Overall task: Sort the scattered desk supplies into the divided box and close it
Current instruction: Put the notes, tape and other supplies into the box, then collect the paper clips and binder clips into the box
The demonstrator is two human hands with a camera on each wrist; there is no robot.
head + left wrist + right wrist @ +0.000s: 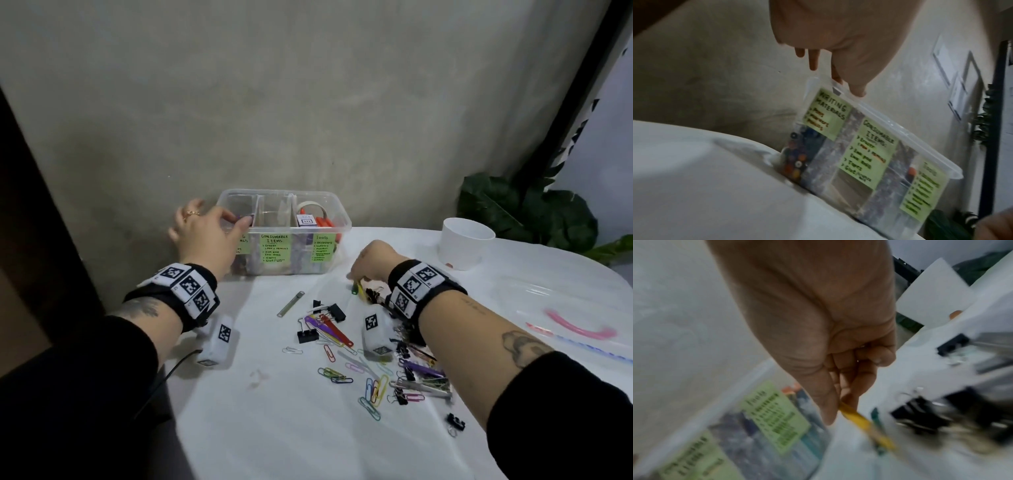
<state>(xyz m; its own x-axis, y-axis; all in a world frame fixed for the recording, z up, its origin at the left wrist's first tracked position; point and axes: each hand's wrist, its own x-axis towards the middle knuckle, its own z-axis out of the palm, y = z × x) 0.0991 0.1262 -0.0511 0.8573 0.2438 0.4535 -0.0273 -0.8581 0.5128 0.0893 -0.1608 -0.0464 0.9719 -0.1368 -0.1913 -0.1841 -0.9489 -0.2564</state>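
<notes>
Your left hand [202, 229] is at the left end of the divided box [329, 219], thumb and fingertips [858, 91] meeting over the rim of the left compartment around a small dark item [245, 218]; whether the item is pinched or already resting in the box cannot be told. The box stands open, green labels [275, 248] on its front wall, scissors and tape visible in its right compartment. Your right hand [371, 262] is curled knuckles-up just right of the box, fingers [851, 386] pinching a yellow clip [863, 420] with a green one against it. Behind that hand and toward your wrist lie the remaining paper clips [371, 390] and binder clips [308, 334], scattered on the white table [274, 428]. A white cup [466, 243] stands beyond your right wrist.
</notes>
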